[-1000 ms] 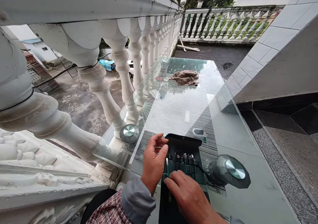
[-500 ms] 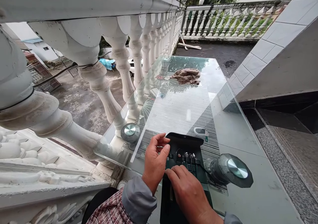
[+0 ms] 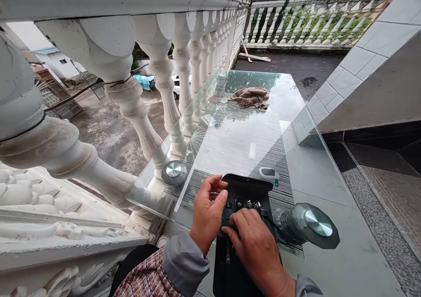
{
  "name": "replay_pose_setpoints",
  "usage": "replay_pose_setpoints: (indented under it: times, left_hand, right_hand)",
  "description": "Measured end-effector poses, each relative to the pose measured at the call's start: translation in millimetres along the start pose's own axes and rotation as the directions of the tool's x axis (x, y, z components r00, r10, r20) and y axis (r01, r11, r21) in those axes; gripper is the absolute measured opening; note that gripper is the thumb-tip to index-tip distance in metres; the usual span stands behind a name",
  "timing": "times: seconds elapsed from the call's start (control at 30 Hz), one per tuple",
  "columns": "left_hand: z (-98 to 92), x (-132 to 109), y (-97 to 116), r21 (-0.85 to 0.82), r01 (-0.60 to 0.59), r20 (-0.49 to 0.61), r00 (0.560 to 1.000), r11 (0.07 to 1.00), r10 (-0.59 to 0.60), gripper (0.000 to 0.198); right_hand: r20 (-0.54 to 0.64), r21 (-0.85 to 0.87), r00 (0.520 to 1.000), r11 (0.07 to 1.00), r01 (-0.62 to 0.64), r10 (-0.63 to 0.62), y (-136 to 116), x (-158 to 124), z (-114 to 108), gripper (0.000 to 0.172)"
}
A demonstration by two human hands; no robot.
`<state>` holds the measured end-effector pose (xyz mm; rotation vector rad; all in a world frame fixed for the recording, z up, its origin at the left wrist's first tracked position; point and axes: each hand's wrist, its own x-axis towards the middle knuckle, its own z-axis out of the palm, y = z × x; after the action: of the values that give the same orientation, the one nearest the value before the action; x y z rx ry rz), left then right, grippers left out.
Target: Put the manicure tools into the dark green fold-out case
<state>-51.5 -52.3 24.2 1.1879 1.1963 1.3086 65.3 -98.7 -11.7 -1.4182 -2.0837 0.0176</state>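
Here, the case (image 3: 247, 186) holds tools (image 3: 254, 205), left hand (image 3: 208, 213) unclenched, right hand (image 3: 258, 246) hiding its grip.

Glass table, couple things on it

Looking at a clear glass table (image 3: 315, 178) here. Got a crumpled brown cloth (image 3: 250, 98) near the far end. Got an open black case (image 3: 246, 189) with small metal tools (image 3: 255, 205) at the near end, plus a little green-and-silver tool (image 3: 276, 178) just past it. Can't place the grey oval (image 3: 267, 171) beside that as on or under the glass.
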Motion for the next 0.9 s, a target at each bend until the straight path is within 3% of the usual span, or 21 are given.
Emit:
replay_pose_setpoints:
  times: [0.2,0.27,0.4,0.5,0.67,0.9]
  left_hand:
    - [-0.9,0,2,-0.006,0.004,0.009,1.0,1.0,-0.003,0.029]
    - [-1.7,0,3,-0.021,0.017,0.012,1.0,1.0,-0.017,0.029]
    - [-2.9,0,4,-0.032,0.034,0.017,0.999,0.999,-0.033,0.03]
    - [-2.9,0,4,-0.023,0.048,0.019,0.999,0.999,-0.048,0.03]
    - [-1.9,1,3,-0.005,0.069,0.038,0.997,0.998,-0.068,0.031]
    - [0.5,5,1,0.014,0.082,0.031,0.996,0.997,-0.082,0.03]
  right_hand:
    - [-0.044,0.023,0.998,0.999,-0.049,0.05,15,11,-13,0.012]
    - [-0.105,-0.012,0.989,0.995,-0.101,0.099,37,17,-25,0.008]
    - [-0.193,-0.198,0.965,0.956,-0.215,0.177,99,21,-43,0.024]
    - [-0.119,-0.306,0.962,0.913,-0.271,0.246,132,18,-39,0.031]
    - [0.035,-0.423,0.945,0.861,-0.282,0.326,138,17,-20,0.038]
    - [0.029,-0.454,0.938,0.841,-0.296,0.346,148,7,-32,0.031]
